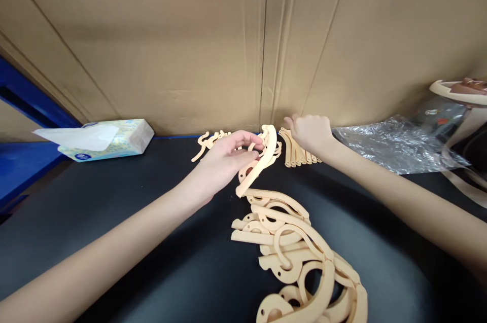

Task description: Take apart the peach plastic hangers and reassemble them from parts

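My left hand [224, 160] is closed on a tan curved hook-shaped piece [261, 160], holding it tilted above the black table [114, 211]. My right hand [310, 133] rests with curled fingers on a neat row of the same tan pieces [299, 150] standing side by side near the cardboard wall. A loose pile of several tan curved pieces [292, 252] lies on the table in front of me. A few more tan pieces [209, 141] lie behind my left hand.
A tissue box [110, 140] with a sheet sticking out sits at the back left. Crumpled clear plastic [395, 143] lies at the back right. A cardboard wall [228, 34] closes the far side. A blue frame [23, 160] edges the left.
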Demonstrator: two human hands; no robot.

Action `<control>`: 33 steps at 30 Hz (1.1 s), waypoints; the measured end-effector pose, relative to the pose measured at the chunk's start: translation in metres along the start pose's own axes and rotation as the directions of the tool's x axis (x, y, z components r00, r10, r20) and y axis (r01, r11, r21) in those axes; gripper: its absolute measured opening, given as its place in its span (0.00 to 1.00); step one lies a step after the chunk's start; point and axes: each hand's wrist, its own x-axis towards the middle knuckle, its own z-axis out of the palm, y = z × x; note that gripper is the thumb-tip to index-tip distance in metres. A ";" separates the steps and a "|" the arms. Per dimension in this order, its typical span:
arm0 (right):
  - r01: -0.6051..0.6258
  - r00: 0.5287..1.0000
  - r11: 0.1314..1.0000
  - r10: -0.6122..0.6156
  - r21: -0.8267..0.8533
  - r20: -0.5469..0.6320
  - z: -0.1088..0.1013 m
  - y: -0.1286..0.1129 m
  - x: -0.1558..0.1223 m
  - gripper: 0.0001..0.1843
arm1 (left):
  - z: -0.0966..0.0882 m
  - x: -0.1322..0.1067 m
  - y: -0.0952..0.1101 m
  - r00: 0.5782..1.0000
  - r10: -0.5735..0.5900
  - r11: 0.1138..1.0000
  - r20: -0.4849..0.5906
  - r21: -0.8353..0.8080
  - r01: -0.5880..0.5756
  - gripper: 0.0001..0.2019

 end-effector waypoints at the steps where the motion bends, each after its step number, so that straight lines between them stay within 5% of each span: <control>1: 0.012 1.000 1.000 -0.012 0.014 -0.001 -0.005 -0.004 -0.002 0.24 | 0.000 0.000 0.000 0.999 0.028 1.000 -0.021 0.004 -0.028 0.06; 4: 0.086 0.990 0.966 -0.110 0.245 0.089 -0.023 -0.018 -0.013 0.36 | 0.002 0.000 0.000 0.991 0.101 0.995 -0.088 0.001 -0.101 0.09; 6: 0.061 0.960 0.793 -0.213 0.606 0.182 -0.032 -0.029 -0.022 0.33 | 0.005 -0.001 0.000 0.980 0.156 0.988 -0.120 0.010 -0.156 0.11; 8: 0.026 0.943 0.639 -0.271 0.769 0.193 -0.037 -0.039 -0.030 0.26 | 0.008 -0.001 0.001 0.974 0.192 0.981 -0.118 0.034 -0.189 0.13; 11: 0.013 0.943 0.527 -0.289 0.850 0.165 -0.041 -0.045 -0.034 0.22 | 0.009 -0.002 0.002 0.970 0.223 0.974 -0.095 0.053 -0.219 0.08; 16: 0.108 0.956 0.482 -0.291 0.870 0.043 -0.048 -0.037 -0.031 0.17 | 0.000 0.001 0.003 0.948 0.240 0.970 -0.209 0.010 -0.244 0.09; 19: 0.261 0.948 0.641 -0.312 0.722 -0.067 -0.056 -0.029 -0.030 0.14 | -0.004 0.004 0.001 0.972 0.163 0.986 -0.168 0.000 -0.166 0.07; 22: 0.517 0.855 0.820 -0.511 0.244 -0.093 -0.060 -0.027 -0.033 0.12 | -0.003 0.007 -0.001 0.993 0.038 0.996 -0.110 -0.076 -0.046 0.05; 26: 0.653 0.743 0.703 -0.667 -0.281 0.054 -0.056 -0.032 -0.042 0.13 | -0.002 0.010 -0.005 0.993 -0.101 0.981 -0.064 -0.174 0.089 0.11; 33: 0.628 0.764 0.660 -0.624 -0.411 0.164 -0.047 -0.038 -0.047 0.15 | -0.002 0.017 -0.008 0.981 -0.193 0.958 -0.014 -0.221 0.185 0.12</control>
